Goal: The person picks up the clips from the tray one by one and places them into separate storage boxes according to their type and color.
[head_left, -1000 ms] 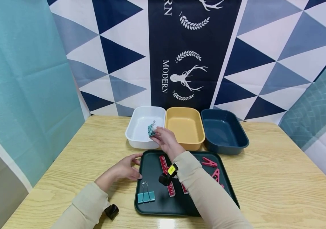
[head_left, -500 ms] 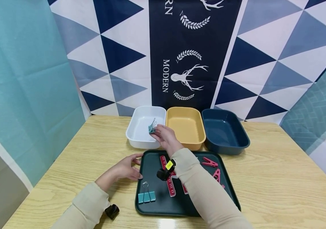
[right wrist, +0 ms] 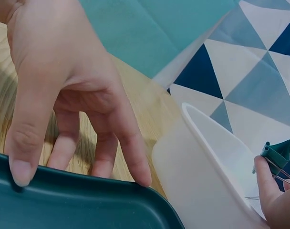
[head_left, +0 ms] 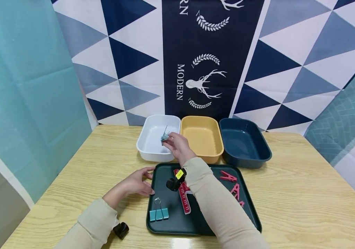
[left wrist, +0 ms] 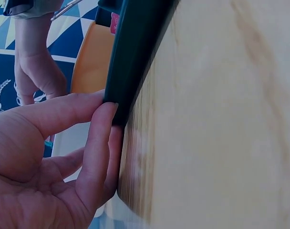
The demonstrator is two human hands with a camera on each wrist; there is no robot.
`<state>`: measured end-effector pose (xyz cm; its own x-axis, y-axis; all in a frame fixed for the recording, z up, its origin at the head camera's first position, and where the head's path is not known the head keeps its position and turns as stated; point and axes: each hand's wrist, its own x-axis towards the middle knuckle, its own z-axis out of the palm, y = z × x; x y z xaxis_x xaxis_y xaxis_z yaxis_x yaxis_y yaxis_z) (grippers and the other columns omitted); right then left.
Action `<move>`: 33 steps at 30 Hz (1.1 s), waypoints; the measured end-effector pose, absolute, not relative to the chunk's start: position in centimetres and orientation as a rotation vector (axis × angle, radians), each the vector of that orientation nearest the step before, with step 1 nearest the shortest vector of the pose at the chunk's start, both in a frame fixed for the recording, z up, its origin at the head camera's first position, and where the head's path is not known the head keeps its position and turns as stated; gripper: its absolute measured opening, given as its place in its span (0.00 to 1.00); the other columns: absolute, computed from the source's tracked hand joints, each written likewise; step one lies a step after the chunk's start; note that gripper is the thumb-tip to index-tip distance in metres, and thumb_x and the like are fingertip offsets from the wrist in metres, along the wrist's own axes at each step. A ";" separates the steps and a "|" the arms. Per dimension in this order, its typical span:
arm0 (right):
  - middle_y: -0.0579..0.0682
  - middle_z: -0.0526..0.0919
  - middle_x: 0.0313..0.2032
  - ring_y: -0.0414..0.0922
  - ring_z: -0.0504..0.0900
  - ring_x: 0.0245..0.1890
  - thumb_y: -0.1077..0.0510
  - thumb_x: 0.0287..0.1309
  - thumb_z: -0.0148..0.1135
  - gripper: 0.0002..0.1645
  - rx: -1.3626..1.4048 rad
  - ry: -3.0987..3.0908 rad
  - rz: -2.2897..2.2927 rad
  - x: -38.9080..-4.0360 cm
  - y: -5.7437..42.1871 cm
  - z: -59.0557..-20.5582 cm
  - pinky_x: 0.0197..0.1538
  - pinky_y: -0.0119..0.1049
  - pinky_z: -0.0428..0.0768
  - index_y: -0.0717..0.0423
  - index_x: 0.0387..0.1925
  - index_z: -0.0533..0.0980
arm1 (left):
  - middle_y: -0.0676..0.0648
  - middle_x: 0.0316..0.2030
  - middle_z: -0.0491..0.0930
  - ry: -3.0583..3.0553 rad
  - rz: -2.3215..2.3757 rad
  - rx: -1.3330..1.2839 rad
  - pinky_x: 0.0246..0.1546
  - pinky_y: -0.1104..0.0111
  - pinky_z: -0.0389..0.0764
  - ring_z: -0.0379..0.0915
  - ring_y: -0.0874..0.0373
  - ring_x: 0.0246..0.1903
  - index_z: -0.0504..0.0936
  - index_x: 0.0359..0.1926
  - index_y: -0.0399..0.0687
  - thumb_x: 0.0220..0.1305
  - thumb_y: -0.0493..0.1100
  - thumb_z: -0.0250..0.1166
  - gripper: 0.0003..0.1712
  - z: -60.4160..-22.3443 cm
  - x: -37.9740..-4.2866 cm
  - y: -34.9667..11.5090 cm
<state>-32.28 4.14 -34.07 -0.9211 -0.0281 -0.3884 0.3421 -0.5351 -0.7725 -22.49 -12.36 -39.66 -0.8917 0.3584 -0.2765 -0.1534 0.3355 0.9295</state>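
Observation:
My right hand (head_left: 179, 147) pinches a teal binder clip (head_left: 164, 137) over the white bin (head_left: 155, 157). In the right wrist view, the clip (right wrist: 277, 155) is between thumb and fingers, its wire handles sticking out. A thin wire shows at the bin's rim there, its owner hidden. My left hand (head_left: 138, 183) grips the left rim of the dark green tray (head_left: 165, 180), thumb over the rim and fingers outside. On the tray lie a larger teal binder clip (head_left: 159, 214), a red clip with white keyboard-like marks (head_left: 183, 200) and pink clothespins (head_left: 228, 176). My right forearm covers part of the tray.
A yellow bin (head_left: 200, 135) and a dark blue bin (head_left: 243, 141) stand right of the white one, in a row behind the tray. All rest on a wooden table (head_left: 305, 200). A patterned cloth (head_left: 140, 62) hangs behind.
My right hand has shifted slightly forward over the white bin, and the binder clip it holds has turned a little. The left hand stays at the tray's rim.

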 end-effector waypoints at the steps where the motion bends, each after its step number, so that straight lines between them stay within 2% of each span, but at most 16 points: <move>1: 0.64 0.71 0.52 0.53 0.74 0.53 0.65 0.62 0.52 0.25 0.497 1.349 -2.544 -32.3 4.1 -34.0 0.52 0.40 0.76 0.62 0.62 0.64 | 0.38 0.48 0.66 2.173 1.579 0.178 0.32 0.57 0.83 0.78 0.50 0.37 0.57 0.68 0.40 0.43 0.21 0.68 0.50 -39.6 -22.5 -12.4; 8: 0.65 0.62 0.60 0.56 0.67 0.59 0.58 0.65 0.51 0.33 0.502 1.113 -2.659 -32.4 4.0 -34.2 0.57 0.44 0.72 0.53 0.68 0.54 | 0.38 0.48 0.66 2.188 1.563 0.162 0.32 0.58 0.83 0.78 0.51 0.36 0.58 0.68 0.42 0.43 0.21 0.68 0.50 -39.6 -22.5 -12.2; 12: 0.65 0.59 0.62 0.57 0.64 0.61 0.55 0.65 0.50 0.34 0.491 1.036 -2.708 -32.5 3.8 -34.2 0.59 0.46 0.69 0.49 0.70 0.52 | 0.39 0.48 0.66 2.193 1.560 0.146 0.31 0.58 0.83 0.78 0.51 0.36 0.59 0.68 0.42 0.43 0.20 0.68 0.50 -39.6 -22.4 -12.2; 28: 0.67 0.54 0.64 0.60 0.59 0.63 0.53 0.64 0.49 0.37 0.430 0.874 -2.776 -32.6 4.3 -34.9 0.63 0.50 0.63 0.44 0.71 0.47 | 0.39 0.47 0.66 2.195 1.566 0.152 0.31 0.58 0.83 0.78 0.51 0.35 0.59 0.68 0.43 0.42 0.21 0.69 0.51 -39.8 -22.6 -12.2; 33: 0.67 0.50 0.66 0.62 0.54 0.65 0.51 0.64 0.48 0.38 0.386 0.867 -2.741 -32.5 4.3 -34.8 0.65 0.51 0.58 0.45 0.71 0.46 | 0.39 0.47 0.66 2.193 1.566 0.153 0.31 0.58 0.83 0.78 0.51 0.36 0.59 0.68 0.42 0.42 0.20 0.68 0.50 -39.8 -22.6 -12.2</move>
